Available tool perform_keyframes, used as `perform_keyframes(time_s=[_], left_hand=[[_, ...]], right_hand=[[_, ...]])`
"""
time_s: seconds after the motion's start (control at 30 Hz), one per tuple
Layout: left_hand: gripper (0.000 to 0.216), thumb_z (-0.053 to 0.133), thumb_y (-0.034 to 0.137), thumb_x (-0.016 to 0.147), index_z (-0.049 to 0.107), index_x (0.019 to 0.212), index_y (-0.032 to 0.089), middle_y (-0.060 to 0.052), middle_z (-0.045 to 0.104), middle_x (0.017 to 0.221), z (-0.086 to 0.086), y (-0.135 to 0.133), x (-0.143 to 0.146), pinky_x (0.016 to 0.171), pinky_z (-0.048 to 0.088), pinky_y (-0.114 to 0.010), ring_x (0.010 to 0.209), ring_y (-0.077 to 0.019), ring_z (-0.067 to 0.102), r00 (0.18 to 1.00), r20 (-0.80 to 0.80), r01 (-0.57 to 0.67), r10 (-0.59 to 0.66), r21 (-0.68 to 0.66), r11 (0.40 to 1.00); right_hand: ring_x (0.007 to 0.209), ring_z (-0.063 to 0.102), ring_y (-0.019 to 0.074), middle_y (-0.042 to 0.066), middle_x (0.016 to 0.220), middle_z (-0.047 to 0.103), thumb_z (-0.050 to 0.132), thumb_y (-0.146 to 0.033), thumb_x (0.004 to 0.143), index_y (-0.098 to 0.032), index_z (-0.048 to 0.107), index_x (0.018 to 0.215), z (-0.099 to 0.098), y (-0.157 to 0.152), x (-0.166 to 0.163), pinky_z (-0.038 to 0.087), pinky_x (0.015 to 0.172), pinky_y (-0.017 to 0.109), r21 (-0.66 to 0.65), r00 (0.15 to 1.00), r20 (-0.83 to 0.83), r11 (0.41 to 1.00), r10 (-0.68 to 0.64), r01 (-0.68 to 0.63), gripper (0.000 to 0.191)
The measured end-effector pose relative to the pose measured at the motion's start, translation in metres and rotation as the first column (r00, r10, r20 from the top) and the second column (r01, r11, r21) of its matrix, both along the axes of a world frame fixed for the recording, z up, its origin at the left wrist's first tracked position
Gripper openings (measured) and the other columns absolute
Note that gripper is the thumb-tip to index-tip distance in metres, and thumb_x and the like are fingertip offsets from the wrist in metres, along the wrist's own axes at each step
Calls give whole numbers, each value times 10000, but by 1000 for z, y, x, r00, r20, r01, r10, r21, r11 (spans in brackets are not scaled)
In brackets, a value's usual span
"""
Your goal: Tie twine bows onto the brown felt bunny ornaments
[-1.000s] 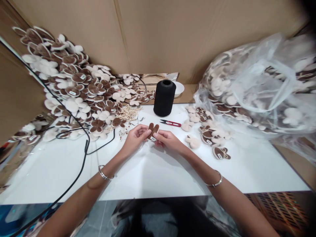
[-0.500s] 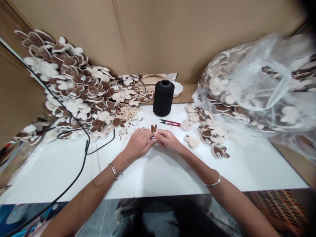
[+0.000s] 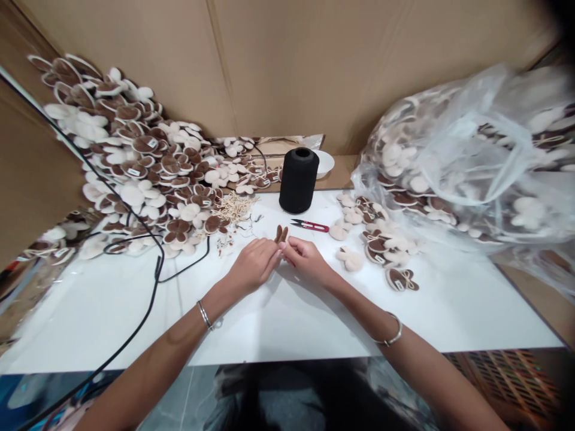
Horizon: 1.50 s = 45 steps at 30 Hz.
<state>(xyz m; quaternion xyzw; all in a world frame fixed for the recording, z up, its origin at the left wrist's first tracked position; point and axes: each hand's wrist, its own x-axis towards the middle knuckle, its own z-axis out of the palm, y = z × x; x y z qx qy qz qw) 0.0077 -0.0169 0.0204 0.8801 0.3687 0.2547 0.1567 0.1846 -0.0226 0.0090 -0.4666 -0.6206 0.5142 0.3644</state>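
Observation:
A small brown bunny-shaped plush piece (image 3: 281,233) is pinched between my two hands, its two ears sticking up past my fingertips. My left hand (image 3: 256,260) closes on it from the left, and my right hand (image 3: 306,256) from the right; the fingers hide most of its body. Just beyond my right hand lies a pair of red-handled thread snips (image 3: 309,225). Behind the snips a black thread cone (image 3: 299,181) stands upright. Several bunny pieces, some with cream bows, lie to the right, among them a brown one with a white label (image 3: 401,279).
A tall heap of brown and cream bunny pieces (image 3: 148,161) fills the left back. Cut cream cords (image 3: 232,206) lie beside it. A clear plastic bag of pieces (image 3: 467,155) bulges at the right. A black cable (image 3: 148,308) crosses the white table (image 3: 108,305) on the left.
Both hands stay together on the bunny piece, with slight finger shifts; a little more of its ears shows now. The surroundings lie as before, with a small shift of the view.

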Motion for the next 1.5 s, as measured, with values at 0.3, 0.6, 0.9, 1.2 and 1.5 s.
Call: perform_keyframes(time_s=[0.3,0.6,0.9,1.2,1.5], left_hand=[[351,429,459,963,489,749,189,15,506,674,1,-6,2,630,378,-253,631,-127,471,866,455,91,210,-555,827],[330,407,426,975,473,753,192,19,493,678,2,-4,6,651,375,-259,645,-132,460,887,406,47,219,-551,833],[303,380,366,991,439,747,197,29,449,653,-2,-7,5,611,336,-262,602,-129,425,933,313,-45,177,-388,921],[387,486,475,945,415,697,186,55,408,581,-9,-5,19,569,349,-224,544,-89,381,656,663,220,360,-625,749],[416,584,506,883,430,675,181,56,410,542,-8,-3,26,522,324,-210,507,-79,363,548,694,307,466,-686,660]], right_hand=[[534,366,100,-47,591,424,522,-557,874,-205,411,652,-1,-2,-4,306,539,251,-104,975,-220,995,-34,11,431],[565,377,114,-42,602,415,497,-478,909,-211,394,662,4,-6,-6,305,558,261,5,990,-97,994,-105,106,378],[565,402,113,-35,604,447,466,-457,931,-212,388,658,3,-11,-9,327,559,256,84,994,-71,993,-82,88,375],[421,325,65,-85,513,400,572,-534,845,-208,420,687,-1,-8,-21,276,433,225,-166,881,-449,983,-146,78,393],[451,367,77,-80,558,414,540,-516,867,-217,386,703,5,-6,-20,299,460,224,-142,920,-357,983,-160,116,374]])
